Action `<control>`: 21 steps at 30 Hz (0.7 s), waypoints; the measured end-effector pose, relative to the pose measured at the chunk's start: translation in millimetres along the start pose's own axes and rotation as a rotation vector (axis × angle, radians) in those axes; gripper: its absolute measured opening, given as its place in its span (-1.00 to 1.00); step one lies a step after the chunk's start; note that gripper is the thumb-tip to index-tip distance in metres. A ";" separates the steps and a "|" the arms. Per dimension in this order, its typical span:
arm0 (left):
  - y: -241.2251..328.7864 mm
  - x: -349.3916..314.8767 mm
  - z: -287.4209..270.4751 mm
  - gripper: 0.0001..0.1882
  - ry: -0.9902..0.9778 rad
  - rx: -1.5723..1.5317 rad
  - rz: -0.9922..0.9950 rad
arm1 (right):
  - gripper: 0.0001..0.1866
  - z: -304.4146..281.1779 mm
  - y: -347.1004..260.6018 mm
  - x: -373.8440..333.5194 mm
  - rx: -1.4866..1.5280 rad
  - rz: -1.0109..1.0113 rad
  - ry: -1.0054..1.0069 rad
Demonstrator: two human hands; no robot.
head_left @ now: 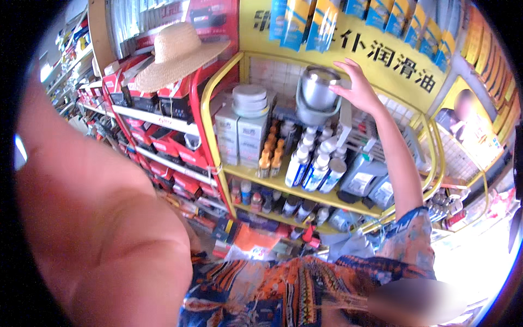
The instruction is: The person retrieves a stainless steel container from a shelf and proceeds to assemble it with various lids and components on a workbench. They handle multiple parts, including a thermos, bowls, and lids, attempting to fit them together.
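My right hand (357,90) is raised at the right side of a shiny metal pail (317,90) with a pale handle band. Its fingers are spread; the thumb is at the pail's rim, though I cannot tell whether it touches. The pail stands towards the back of a yellow rack (261,175), behind white bottles with blue labels (315,170) and small amber bottles (268,158). Very close and large on the left is my left hand (109,212), blurred, its fingers out of sight.
Grey boxes (238,136) topped by round white tins (250,100) stand left of the bottles, grey jugs (362,175) right. A straw hat (177,54) rests on red boxes on the left-hand shelves. Blue and yellow packets (321,24) hang above the pail.
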State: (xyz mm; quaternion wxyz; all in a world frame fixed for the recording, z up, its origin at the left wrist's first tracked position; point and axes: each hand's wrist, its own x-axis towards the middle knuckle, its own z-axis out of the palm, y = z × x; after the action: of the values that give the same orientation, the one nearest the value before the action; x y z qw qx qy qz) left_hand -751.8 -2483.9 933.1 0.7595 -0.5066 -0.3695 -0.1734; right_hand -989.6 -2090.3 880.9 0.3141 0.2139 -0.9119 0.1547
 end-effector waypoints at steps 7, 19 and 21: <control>-26.2 -145.2 45.4 -0.57 -0.038 0.096 -0.967 | -0.17 75.3 40.7 13.7 -0.182 0.204 -0.079; -42.8 -382.6 144.0 0.46 -0.949 0.429 -1.542 | -0.53 114.2 -43.8 -11.2 0.231 0.089 0.241; -46.1 -385.3 143.1 0.49 -1.010 0.447 -1.536 | -0.36 157.8 -60.2 -6.9 0.632 0.319 -0.110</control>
State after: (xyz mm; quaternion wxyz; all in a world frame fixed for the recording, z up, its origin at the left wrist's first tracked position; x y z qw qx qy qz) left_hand -1093.3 -2417.9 709.3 0.2674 0.0175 -0.9118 -0.3112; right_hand -1035.3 -2205.8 766.2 0.1549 0.1637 -0.8564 0.4645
